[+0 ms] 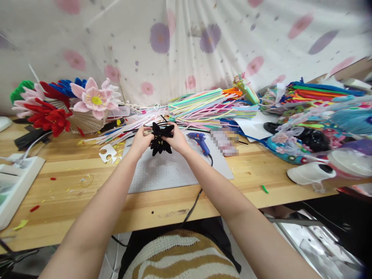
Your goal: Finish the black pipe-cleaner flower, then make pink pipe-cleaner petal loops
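Head view: both hands are up over the grey mat (162, 170) on the wooden table (87, 201), working a black pipe-cleaner flower (161, 139). Left hand (141, 140) is closed on the flower's left side, fingers pinched narrow round petal/stem wires. Right hand (178, 140) is closed on its right side, thumb and fingertips gripping the petals. The flower is held between the two, just above the mat, not resting on it.

Handling, judged by looks: very light, fuzzy, soft surface w/ a thin wire core; bends easily and keeps the bend, so a hard squeeze probably deforms the petals. Not slippery, since the pile grips skin. Best hold is likely at the centre/stem twist where the wires bunch, w/ petals moved by the tips only.

Blue glue gun (200, 140) lies on the mat just right of the right hand, cord trailing off the table edge. Loose pastel pipe cleaners (209, 106) are piled behind. Finished pink flower (95, 99) and red flower (49, 116) sit far left.
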### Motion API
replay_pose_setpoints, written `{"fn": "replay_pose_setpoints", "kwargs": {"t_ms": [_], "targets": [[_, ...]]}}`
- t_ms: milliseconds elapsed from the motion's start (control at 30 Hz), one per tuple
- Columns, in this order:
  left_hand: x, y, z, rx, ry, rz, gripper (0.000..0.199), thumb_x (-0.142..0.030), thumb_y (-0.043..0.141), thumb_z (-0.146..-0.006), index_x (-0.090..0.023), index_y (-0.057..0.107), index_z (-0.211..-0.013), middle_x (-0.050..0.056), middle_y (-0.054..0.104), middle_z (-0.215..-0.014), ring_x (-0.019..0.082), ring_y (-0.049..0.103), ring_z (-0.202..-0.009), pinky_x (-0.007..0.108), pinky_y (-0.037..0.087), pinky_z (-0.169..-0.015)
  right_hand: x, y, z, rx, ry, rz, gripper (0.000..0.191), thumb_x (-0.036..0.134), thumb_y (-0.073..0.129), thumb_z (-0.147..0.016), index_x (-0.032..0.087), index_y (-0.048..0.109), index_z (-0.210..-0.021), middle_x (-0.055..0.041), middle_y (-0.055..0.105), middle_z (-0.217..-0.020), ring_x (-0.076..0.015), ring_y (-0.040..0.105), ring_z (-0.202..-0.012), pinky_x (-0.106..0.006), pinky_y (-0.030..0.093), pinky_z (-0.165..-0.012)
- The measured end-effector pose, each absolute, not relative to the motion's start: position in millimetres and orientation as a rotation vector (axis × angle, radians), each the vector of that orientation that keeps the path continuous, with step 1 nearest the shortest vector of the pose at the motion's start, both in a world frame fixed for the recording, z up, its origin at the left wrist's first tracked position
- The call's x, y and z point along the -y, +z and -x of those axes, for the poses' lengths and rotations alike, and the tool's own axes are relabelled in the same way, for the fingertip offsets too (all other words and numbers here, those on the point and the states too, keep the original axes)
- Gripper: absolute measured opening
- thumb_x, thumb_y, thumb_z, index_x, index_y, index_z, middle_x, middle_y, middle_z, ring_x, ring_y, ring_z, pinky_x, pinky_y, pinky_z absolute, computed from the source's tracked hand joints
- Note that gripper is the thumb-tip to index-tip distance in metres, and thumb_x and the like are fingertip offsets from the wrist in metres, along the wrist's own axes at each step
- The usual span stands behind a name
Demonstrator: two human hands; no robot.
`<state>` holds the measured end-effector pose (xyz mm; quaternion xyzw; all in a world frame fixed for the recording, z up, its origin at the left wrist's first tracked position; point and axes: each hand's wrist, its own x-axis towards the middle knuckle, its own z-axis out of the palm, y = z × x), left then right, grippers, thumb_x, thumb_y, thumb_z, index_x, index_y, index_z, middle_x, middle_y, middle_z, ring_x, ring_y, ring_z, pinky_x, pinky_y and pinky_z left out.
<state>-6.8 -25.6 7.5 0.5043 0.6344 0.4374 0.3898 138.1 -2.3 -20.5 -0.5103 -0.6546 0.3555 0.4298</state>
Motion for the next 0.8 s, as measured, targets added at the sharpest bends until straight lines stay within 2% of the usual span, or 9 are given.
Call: {"fn": "replay_pose_setpoints", "kwargs": {"t_ms": [267, 467, 667, 800], "targets": [[24.7, -5.7, 8.6, -1.592, 1.265, -1.354, 0.043, -0.026, 0.064, -0.059, -0.019, 0.051, -0.099, 0.002, 0.065, -0.078, 0.014, 0.057, -0.062, 0.025, 0.043, -0.058, 13.1, -24.4, -134.7, 1.589, 0.822, 1.290, 0.062, 0.023, 0.064, -0.069, 0.021, 0.039, -0.126, -0.0062, 0.066, -0.101, -0.0222, 0.063, -0.098, -0.041, 0.048, -0.088], [26.0, -7.0, 7.8, -1.509, 1.276, -1.319, 0.048, -0.010, 0.057, -0.052, -0.020, 0.048, -0.098, 0.001, 0.067, -0.083, 0.014, 0.059, -0.064, 0.026, 0.044, -0.059, 14.8, -24.5, -134.2, 1.559, 0.836, 1.318, 0.061, 0.026, 0.065, -0.070, 0.022, 0.040, -0.125, -0.0055, 0.067, -0.095, -0.0226, 0.064, -0.094, -0.042, 0.048, -0.086], [31.9, -11.7, 6.9, -1.587, 1.327, -1.508, 0.052, -0.008, 0.060, -0.053, -0.020, 0.046, -0.102, 0.002, 0.066, -0.088, 0.018, 0.063, -0.082, 0.031, 0.047, -0.075, 16.6, -23.4, -131.3, 1.530, 0.817, 1.353, 0.061, 0.025, 0.064, -0.070, 0.021, 0.039, -0.125, -0.0056, 0.067, -0.095, -0.0221, 0.063, -0.093, -0.041, 0.048, -0.085], [32.7, -15.5, 3.7, -1.757, 1.348, -1.584, 0.051, -0.011, 0.062, -0.057, -0.020, 0.046, -0.104, 0.002, 0.065, -0.085, 0.019, 0.062, -0.081, 0.032, 0.046, -0.075, 20.4, -22.8, -128.6, 1.536, 0.812, 1.345, 0.062, 0.025, 0.063, -0.071, 0.019, 0.037, -0.127, -0.0073, 0.067, -0.097, -0.0221, 0.063, -0.094, -0.039, 0.047, -0.085]]}}
